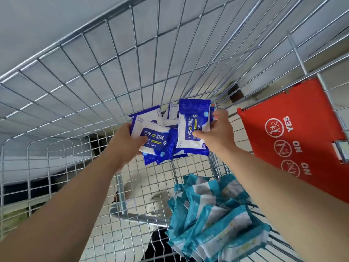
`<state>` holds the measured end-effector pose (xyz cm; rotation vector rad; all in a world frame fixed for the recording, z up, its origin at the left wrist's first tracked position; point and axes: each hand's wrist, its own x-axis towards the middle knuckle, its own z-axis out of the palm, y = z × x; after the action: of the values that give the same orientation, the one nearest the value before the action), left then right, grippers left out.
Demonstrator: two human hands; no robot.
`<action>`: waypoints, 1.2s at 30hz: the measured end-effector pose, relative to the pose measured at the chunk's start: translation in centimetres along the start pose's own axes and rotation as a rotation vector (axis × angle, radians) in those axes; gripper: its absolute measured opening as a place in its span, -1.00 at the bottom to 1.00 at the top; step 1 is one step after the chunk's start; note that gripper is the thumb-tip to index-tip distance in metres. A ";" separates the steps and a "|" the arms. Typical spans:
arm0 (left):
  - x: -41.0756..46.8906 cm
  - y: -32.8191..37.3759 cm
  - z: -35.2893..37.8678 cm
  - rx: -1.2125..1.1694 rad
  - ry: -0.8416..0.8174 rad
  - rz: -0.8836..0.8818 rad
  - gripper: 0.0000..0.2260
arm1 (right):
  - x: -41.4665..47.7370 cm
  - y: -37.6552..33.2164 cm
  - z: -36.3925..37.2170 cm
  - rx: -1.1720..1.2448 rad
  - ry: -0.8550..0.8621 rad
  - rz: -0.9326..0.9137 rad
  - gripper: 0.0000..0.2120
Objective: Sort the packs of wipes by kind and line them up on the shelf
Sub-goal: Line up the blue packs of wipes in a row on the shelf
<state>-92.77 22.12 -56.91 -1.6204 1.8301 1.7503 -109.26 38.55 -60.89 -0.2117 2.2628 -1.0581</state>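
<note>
Blue pack (190,121) upright, long axis vert | R hand (217,129) fingers gripping | L hand (125,141) fingers grip tilted pack (155,143)

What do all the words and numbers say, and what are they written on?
"75% 酒精" and "...ol Wipes", partly covered: dark blue and white plastic pack gripped by the left hand.
"75% 酒精": matching blue pack pinched by the right hand; smaller print unreadable.
"YES", "NO", "NO": red plastic flap on the silver wire cart.
Light teal and white packs: print too blurred.
</note>
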 end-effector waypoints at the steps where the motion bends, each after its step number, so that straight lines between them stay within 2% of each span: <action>1: 0.0 -0.1 0.0 0.004 0.013 0.010 -0.62 | -0.1 -0.1 0.0 0.003 -0.019 0.021 -0.46; 6: -0.6 0.1 -0.2 0.036 0.059 0.101 -0.69 | -0.9 -1.2 -0.9 -0.065 -0.052 0.023 -0.79; 9: -2.0 0.8 -1.0 0.046 0.054 0.119 -0.69 | -2.6 -3.0 -2.3 -0.085 -0.040 -0.011 -0.86; 15: -8.1 3.3 -4.4 -0.011 0.118 0.166 -0.69 | -7.6 -10.0 -5.4 -0.158 -0.091 -0.201 -0.87; 22: -21.4 6.1 -9.4 -0.057 0.298 0.251 -0.64 | -16.8 -19.8 -8.9 -0.223 -0.098 -0.495 -0.82; 27: -33.4 6.4 -13.2 -0.181 0.428 0.290 -0.67 | -26.5 -26.0 -11.8 -0.172 -0.233 -0.654 -0.68; 33: -47.5 4.6 -18.7 -0.254 0.644 0.350 -0.69 | -37.9 -32.6 -12.1 -0.217 -0.375 -0.883 -0.72; 36: -53.7 3.0 -21.8 -0.281 0.749 0.359 -0.71 | -43.6 -35.7 -10.5 -0.243 -0.451 -0.997 -0.82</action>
<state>-60.92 35.27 -10.17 -2.4362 2.3864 1.7239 -85.00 38.42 -8.96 -1.6219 1.8200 -1.0111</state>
